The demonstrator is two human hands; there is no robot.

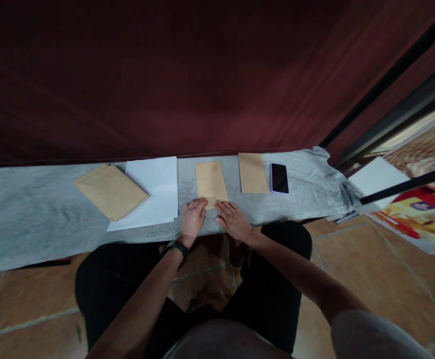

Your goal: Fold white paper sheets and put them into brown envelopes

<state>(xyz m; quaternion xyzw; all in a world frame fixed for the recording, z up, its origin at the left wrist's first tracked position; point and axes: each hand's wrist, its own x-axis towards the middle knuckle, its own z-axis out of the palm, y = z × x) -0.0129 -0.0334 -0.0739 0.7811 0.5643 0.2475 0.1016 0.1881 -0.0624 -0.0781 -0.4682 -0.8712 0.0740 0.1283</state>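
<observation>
A tan paper envelope [211,180] with small red print near its far edge lies on the grey cloth, directly in front of me. At its near left corner is my left hand [194,217], fingers curled together and thumb close to them, closed on the edge. My right hand [234,219] rests on the near right corner with its fingers stretched out flat. A second tan envelope [253,173] lies just to the right. Farther left, several stacked tan envelopes [110,192] lie tilted, partly over white paper sheets [157,182].
A phone [279,178] with a dark screen lies right of the envelopes. Grey cloth [26,214] covers the narrow bench, backed by a dark red surface [187,80]. At right stand black metal bars [408,189] and a red and yellow printed box [421,219].
</observation>
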